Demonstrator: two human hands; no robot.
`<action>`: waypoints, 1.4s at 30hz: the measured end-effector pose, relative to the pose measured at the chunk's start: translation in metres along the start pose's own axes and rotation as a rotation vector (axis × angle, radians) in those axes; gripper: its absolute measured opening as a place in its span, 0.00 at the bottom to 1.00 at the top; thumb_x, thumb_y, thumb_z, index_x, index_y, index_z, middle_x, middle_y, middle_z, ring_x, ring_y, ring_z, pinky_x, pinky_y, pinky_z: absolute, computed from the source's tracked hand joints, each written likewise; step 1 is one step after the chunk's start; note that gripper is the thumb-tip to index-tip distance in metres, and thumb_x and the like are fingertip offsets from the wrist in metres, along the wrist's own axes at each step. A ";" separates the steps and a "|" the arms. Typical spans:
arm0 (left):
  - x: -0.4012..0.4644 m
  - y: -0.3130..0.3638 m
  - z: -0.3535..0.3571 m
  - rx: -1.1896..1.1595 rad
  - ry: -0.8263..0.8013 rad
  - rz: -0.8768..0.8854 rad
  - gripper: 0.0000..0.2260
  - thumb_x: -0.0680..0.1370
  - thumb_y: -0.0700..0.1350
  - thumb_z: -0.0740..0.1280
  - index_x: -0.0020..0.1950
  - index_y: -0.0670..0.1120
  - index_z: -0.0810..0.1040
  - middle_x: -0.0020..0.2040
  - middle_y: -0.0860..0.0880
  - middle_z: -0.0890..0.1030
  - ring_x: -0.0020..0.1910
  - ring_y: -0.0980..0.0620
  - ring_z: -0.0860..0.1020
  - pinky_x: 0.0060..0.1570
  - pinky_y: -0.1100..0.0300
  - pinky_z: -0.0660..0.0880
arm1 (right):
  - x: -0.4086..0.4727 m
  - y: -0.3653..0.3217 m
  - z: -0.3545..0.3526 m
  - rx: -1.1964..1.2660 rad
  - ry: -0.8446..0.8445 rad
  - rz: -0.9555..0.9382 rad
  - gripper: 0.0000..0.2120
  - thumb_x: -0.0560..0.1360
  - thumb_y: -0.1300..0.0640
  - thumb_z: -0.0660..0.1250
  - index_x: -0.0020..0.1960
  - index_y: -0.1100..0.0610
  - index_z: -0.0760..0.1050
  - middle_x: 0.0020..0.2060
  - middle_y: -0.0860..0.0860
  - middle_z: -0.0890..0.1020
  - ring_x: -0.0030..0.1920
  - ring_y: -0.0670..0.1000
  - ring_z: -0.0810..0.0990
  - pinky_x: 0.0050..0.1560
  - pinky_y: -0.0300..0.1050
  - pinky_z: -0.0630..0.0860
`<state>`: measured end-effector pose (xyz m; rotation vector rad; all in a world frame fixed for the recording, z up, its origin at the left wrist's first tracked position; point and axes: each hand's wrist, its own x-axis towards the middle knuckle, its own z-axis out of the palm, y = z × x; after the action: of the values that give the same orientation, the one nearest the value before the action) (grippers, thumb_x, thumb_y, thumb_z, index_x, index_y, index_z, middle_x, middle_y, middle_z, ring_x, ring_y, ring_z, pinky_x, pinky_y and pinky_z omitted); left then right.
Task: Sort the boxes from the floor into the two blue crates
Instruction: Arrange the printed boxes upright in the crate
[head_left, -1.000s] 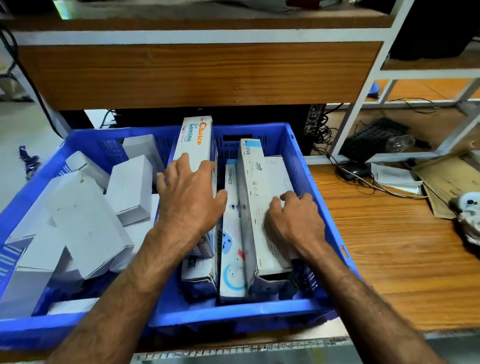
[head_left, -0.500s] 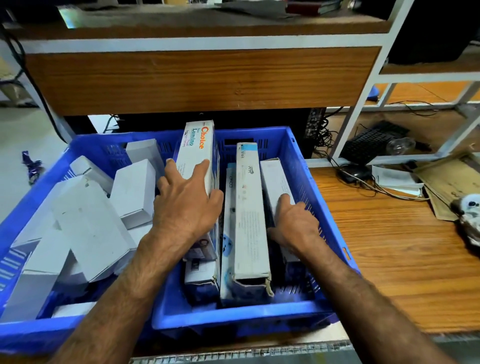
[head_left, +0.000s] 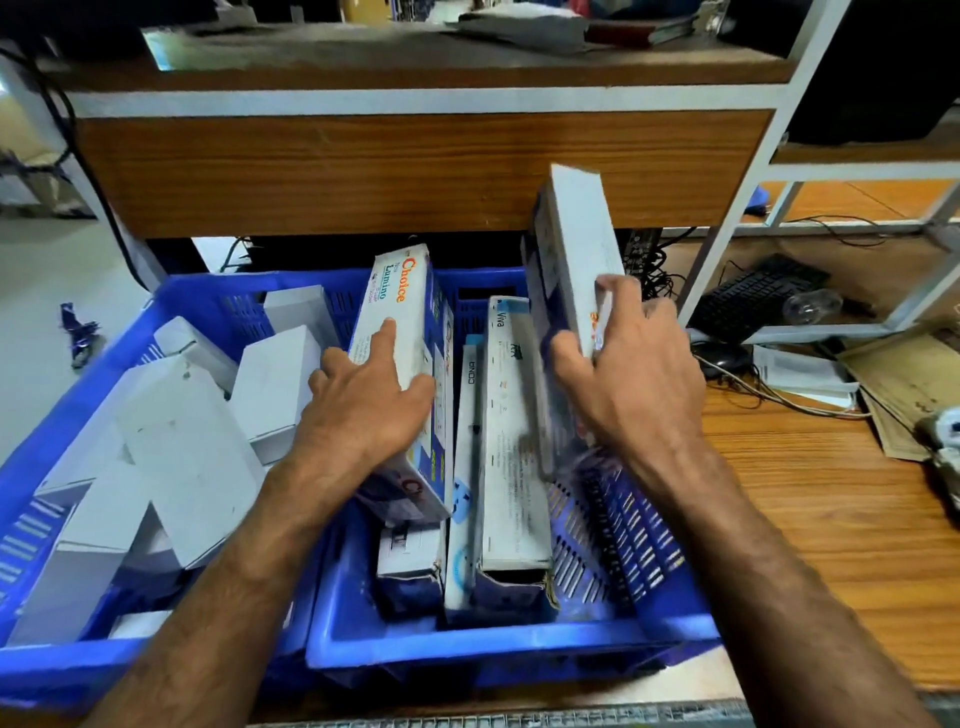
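Observation:
Two blue crates stand side by side in front of me. The left crate holds several plain white boxes. The right crate holds long printed boxes standing on edge. My left hand grips the "Choice Lumino" box, thumb round its right edge and index finger straight along its face. My right hand holds a long white and blue box tilted up, its far end raised above the crate's back wall. Between them lies a "Viva" box.
A wooden shelf panel overhangs the crates just behind. A white metal rack leg stands to the right. On the wooden floor at right lie a black keyboard, cables, papers and brown cardboard.
My right hand has taken hold of the rightmost long box and lifted its far end up out of the crate. My left hand stays on the Choice box, now curled round its edge.

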<state>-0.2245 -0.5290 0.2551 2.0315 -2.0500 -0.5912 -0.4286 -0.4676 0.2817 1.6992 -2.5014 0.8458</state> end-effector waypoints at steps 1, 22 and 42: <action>0.002 -0.002 -0.002 -0.066 -0.018 -0.017 0.31 0.82 0.59 0.56 0.83 0.61 0.47 0.76 0.39 0.59 0.74 0.37 0.63 0.70 0.43 0.65 | 0.002 -0.003 -0.006 0.074 0.004 0.002 0.28 0.78 0.42 0.62 0.74 0.52 0.63 0.56 0.58 0.74 0.56 0.61 0.75 0.56 0.60 0.76; -0.025 -0.013 0.037 -0.572 0.143 0.073 0.21 0.86 0.45 0.59 0.78 0.57 0.65 0.81 0.47 0.58 0.80 0.48 0.59 0.79 0.47 0.56 | 0.022 0.017 0.055 1.254 -0.533 0.466 0.19 0.81 0.54 0.63 0.68 0.63 0.74 0.57 0.64 0.84 0.50 0.61 0.84 0.45 0.51 0.83; -0.014 0.048 -0.002 0.447 -0.120 0.535 0.56 0.59 0.86 0.56 0.81 0.60 0.54 0.82 0.51 0.56 0.80 0.48 0.55 0.80 0.46 0.52 | 0.001 0.008 0.095 1.154 -0.581 0.359 0.18 0.79 0.43 0.69 0.56 0.58 0.77 0.38 0.46 0.87 0.37 0.45 0.86 0.36 0.41 0.82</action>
<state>-0.2673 -0.5165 0.2785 1.5291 -2.8470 -0.1637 -0.4084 -0.5069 0.1977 1.8743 -2.9319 2.5285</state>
